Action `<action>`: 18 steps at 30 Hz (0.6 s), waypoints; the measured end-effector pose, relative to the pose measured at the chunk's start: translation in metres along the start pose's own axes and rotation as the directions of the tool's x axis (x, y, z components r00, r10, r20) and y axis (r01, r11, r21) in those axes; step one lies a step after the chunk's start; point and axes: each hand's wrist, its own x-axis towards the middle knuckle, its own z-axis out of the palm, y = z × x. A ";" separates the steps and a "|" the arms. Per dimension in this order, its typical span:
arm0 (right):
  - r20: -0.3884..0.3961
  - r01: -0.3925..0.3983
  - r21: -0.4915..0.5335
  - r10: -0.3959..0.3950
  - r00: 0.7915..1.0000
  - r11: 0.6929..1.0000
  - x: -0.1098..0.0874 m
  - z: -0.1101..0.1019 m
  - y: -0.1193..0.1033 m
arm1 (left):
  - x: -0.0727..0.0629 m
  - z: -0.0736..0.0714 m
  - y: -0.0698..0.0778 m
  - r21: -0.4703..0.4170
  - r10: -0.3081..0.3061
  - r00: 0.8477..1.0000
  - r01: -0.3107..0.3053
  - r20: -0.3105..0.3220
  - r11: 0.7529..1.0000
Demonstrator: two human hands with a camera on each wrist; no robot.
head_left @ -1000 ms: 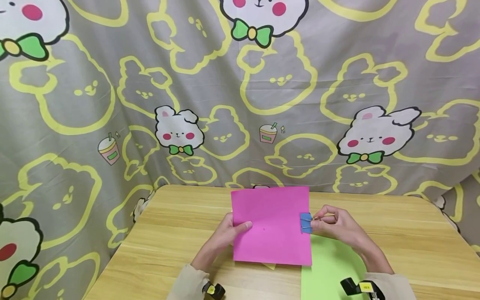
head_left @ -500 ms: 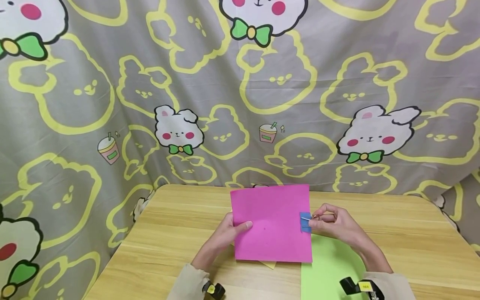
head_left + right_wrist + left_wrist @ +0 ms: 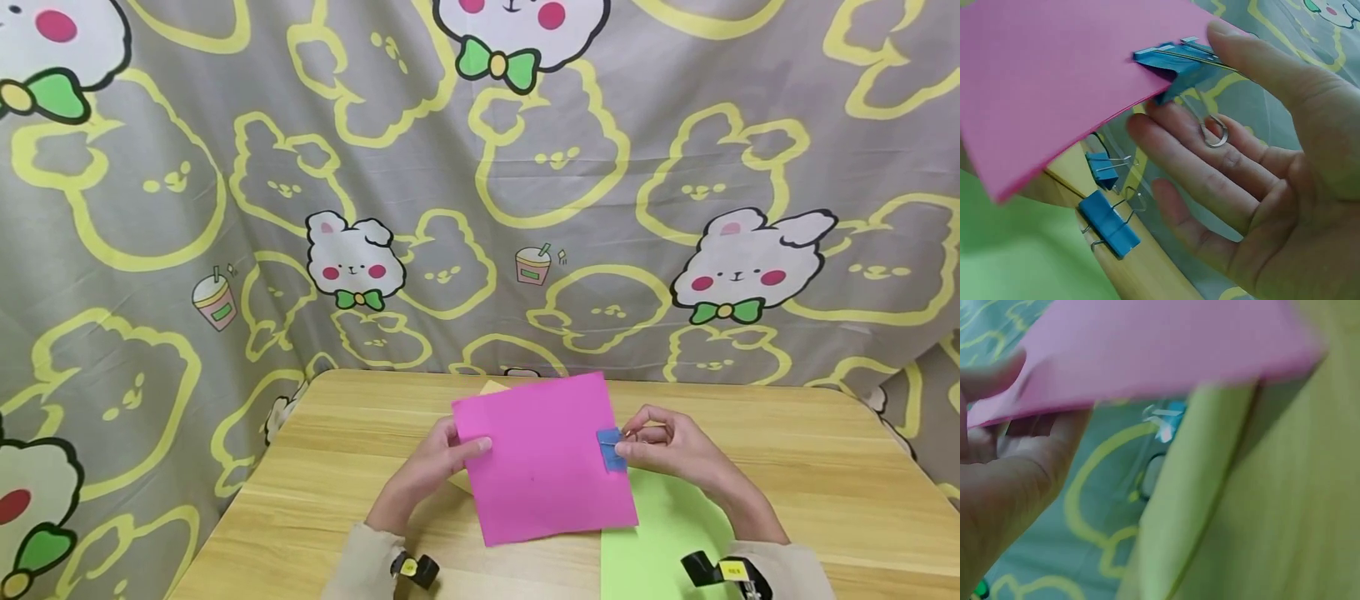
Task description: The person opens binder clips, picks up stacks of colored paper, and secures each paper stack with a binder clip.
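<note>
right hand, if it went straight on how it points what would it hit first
The right hand would first meet the blue clip it pinches, then probably the pink sheet; depth is unclear.

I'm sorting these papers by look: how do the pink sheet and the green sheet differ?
Pose: the left hand holds the pink sheet raised; the green sheet lies on the table.
Outline: the pink sheet's edges look straight; the green sheet's far edge looks curved.
Both appear to be plain coloured paper.

Dim, blurry left wrist view.
</note>
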 end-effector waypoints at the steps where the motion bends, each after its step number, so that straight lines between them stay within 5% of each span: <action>1: 0.018 0.003 -0.011 -0.003 1.000 1.000 0.000 0.000 -0.001 | -0.002 -0.004 0.003 0.012 0.009 1.000 -0.010 0.029 1.000; 11: 0.143 0.061 -0.054 -0.052 0.988 0.997 0.001 0.014 -0.013 | -0.022 -0.033 0.030 0.184 0.002 0.961 -0.055 0.278 0.981; 14: 0.155 0.075 -0.038 -0.068 0.985 0.996 0.002 0.023 -0.017 | -0.021 -0.031 0.034 0.243 -0.003 0.944 -0.082 0.329 0.966; 18: 0.144 0.115 -0.053 -0.106 0.984 0.992 0.003 0.039 -0.024 | -0.016 -0.016 0.034 0.359 -0.036 0.942 -0.092 0.334 0.929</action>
